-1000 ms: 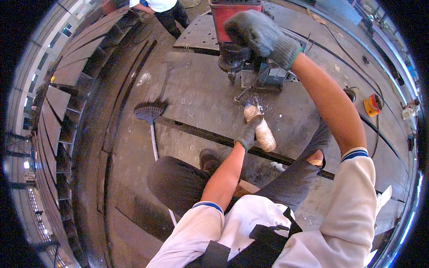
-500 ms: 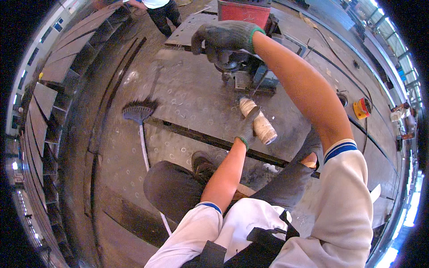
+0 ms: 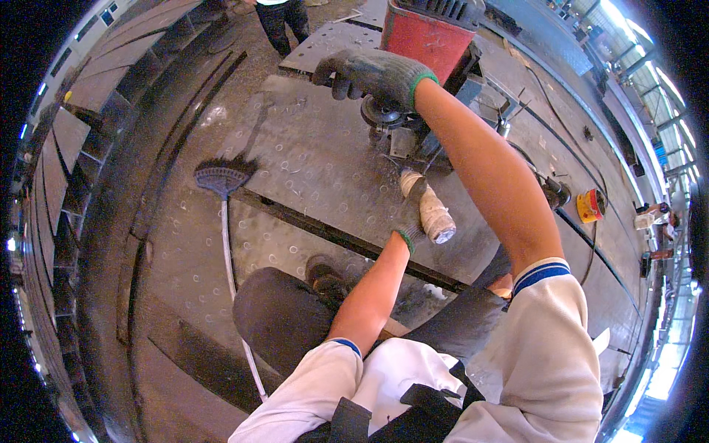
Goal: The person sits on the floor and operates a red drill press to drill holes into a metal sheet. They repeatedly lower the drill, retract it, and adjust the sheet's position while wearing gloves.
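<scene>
Step in hand: by the look of it, drilling holes in the steel plate [image 3: 310, 159] with a drill press [image 3: 432, 44]; the person sits over the plate with both gloved hands at the machine.

Right hand [image 3: 369, 74]: the grip is closed round what seems to be the feed handle at the top of the machine; the handle itself is mostly hidden by the glove.

Left hand [image 3: 415, 203]: the grip is wrapped round a pale plastic bottle [image 3: 432, 214], held tilted just beside the base of the machine, its far end near the drill head [image 3: 384, 118].

Where the work is: the machine stands on the plate straight ahead of the knees; its red box sits at the top, the grey drill head just under the right hand.

Next move, as a judgement: it calls for a steady pull on the handle while the bottle stays aimed at the cutting spot; the left hand should keep apart from the turning part.

Surface: dark steel plate, strewn with small rings and shavings; a broom [image 3: 221, 177] lies to the left, head near the plate's edge.

Room: a workshop floor with stacked steel beams [image 3: 74, 148] at left; black cables [image 3: 576, 221] and a small orange tool [image 3: 589, 205] at right; another person's legs [image 3: 284, 18] stand at the top.
</scene>
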Demonstrator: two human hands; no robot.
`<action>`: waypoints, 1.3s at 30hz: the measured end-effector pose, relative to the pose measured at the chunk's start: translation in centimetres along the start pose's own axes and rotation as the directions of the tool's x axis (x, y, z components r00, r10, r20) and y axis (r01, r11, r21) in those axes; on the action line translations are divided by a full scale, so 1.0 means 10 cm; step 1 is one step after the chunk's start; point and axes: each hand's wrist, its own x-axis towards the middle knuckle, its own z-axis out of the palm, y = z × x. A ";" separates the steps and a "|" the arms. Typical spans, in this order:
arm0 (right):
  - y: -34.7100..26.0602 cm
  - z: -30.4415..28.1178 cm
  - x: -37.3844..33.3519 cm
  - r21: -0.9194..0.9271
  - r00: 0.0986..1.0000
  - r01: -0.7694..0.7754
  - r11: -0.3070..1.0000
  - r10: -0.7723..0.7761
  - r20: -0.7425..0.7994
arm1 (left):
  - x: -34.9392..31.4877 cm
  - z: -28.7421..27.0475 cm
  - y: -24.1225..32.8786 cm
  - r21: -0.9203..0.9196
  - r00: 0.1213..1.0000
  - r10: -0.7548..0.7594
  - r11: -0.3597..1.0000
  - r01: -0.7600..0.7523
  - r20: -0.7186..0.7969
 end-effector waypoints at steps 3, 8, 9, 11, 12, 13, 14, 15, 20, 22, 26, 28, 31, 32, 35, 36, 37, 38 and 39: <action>0.17 0.01 -0.16 -0.009 0.998 -0.064 0.998 0.064 0.012 | -0.07 0.31 -0.12 -0.074 0.989 -0.126 0.990 0.121 -0.074; 0.12 0.05 -0.06 -0.117 0.998 -0.007 0.993 0.000 -0.062 | -0.04 0.16 -0.07 -0.163 0.982 -0.125 0.975 0.148 0.143; -0.01 0.04 0.02 -0.077 0.999 -0.038 0.996 0.036 -0.034 | -0.01 0.02 -0.03 -0.183 0.973 -0.110 0.972 0.147 0.201; 0.07 0.04 -0.05 -0.203 0.994 0.050 0.978 -0.068 -0.084 | 0.01 0.11 -0.11 -0.168 0.980 -0.129 0.974 0.154 0.148; 0.32 0.02 -0.26 -0.273 0.992 0.039 0.961 -0.070 -0.105 | -0.05 0.48 -0.21 -0.129 0.983 -0.179 0.975 0.183 0.042; 0.26 0.00 -0.26 -0.260 0.989 0.048 0.964 -0.082 -0.121 | -0.04 0.47 -0.23 -0.117 0.986 -0.167 0.979 0.166 0.001; 0.20 -0.01 -0.27 -0.250 0.987 0.056 0.967 -0.092 -0.133 | -0.01 0.45 -0.27 -0.108 0.987 -0.155 0.983 0.150 -0.038; -0.21 -0.03 0.02 -0.225 0.970 0.157 0.962 -0.193 -0.150 | 0.11 -0.03 -0.18 -0.125 0.998 -0.062 0.990 0.058 -0.025; 0.06 0.02 -0.08 -0.262 0.976 0.135 0.956 -0.174 -0.134 | 0.12 0.15 -0.23 -0.134 0.994 -0.068 0.988 0.080 0.086; 0.03 0.01 -0.09 -0.256 0.985 0.098 0.962 -0.131 -0.114 | 0.04 0.22 -0.17 -0.147 0.993 -0.051 0.987 0.067 0.107; 0.02 0.02 -0.09 -0.259 0.983 0.111 0.960 -0.144 -0.111 | -0.09 0.44 -0.09 -0.044 0.997 0.034 0.999 -0.032 0.066; 0.03 0.02 -0.08 -0.258 0.969 0.160 0.953 -0.201 -0.141 | -0.10 0.50 -0.04 -0.072 0.994 0.062 0.996 -0.056 0.086; 0.08 0.04 -0.08 -0.248 0.952 0.205 0.947 -0.252 -0.174 | -0.13 0.58 -0.02 -0.076 0.996 0.050 0.996 -0.044 0.077; 0.10 0.03 -0.07 -0.254 0.952 0.209 0.944 -0.255 -0.166 | -0.14 0.61 -0.02 -0.054 0.997 0.048 0.998 -0.045 0.062; 0.04 0.05 -0.09 -0.202 0.972 0.148 0.968 -0.180 -0.150 | -0.15 0.63 0.00 0.052 0.996 0.085 0.995 -0.085 0.007; 0.00 0.07 -0.10 -0.173 0.980 0.113 0.978 -0.138 -0.144 | -0.16 0.62 0.01 0.046 0.996 0.091 0.995 -0.092 0.019; 0.02 0.06 -0.08 -0.209 0.974 0.141 0.968 -0.173 -0.144 | -0.12 0.62 -0.01 0.003 0.997 0.074 0.997 -0.074 0.027; 0.04 0.05 -0.05 -0.244 0.968 0.169 0.955 -0.207 -0.142 | -0.09 0.62 -0.03 -0.040 0.998 0.057 0.998 -0.055 0.034; 0.07 0.04 -0.04 -0.279 0.961 0.195 0.940 -0.240 -0.139 | -0.04 0.64 -0.08 -0.125 0.999 0.011 0.992 -0.007 0.034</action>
